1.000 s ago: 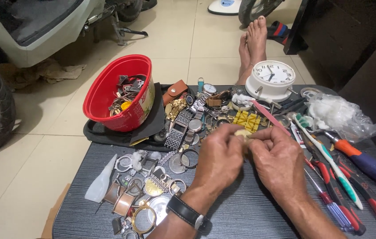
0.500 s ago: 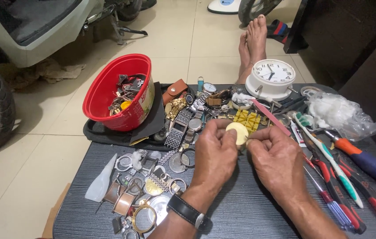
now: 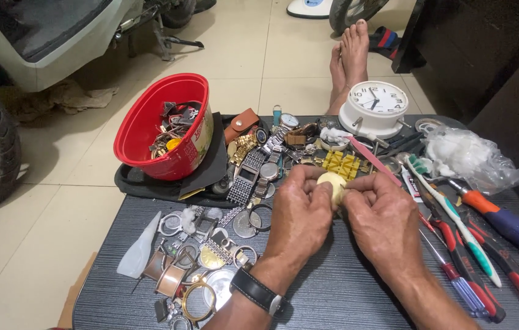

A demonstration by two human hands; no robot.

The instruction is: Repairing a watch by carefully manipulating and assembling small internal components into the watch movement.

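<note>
Both of my hands meet over the middle of a dark table (image 3: pixel 333 299). My left hand (image 3: pixel 299 214) and my right hand (image 3: pixel 381 214) together pinch a small pale yellow round lump (image 3: pixel 331 182) between their fingertips. A black wristwatch (image 3: pixel 258 291) sits on my left wrist. Just behind the lump lies a yellow gridded holder (image 3: pixel 342 164) among loose watches and straps. What the lump covers, if anything, is hidden by my fingers.
A red bowl (image 3: pixel 149 122) of watch parts rests on a black tray at the back left. A white alarm clock (image 3: pixel 374 107) stands at the back. Screwdrivers, pliers and a toothbrush (image 3: pixel 455 220) lie on the right, watch cases (image 3: pixel 198 275) on the left. Bare feet (image 3: pixel 350 58) rest beyond.
The pale lump has come into clearer view between my fingertips, and both hands have turned slightly around it. Everything else on the table stays where it was.
</note>
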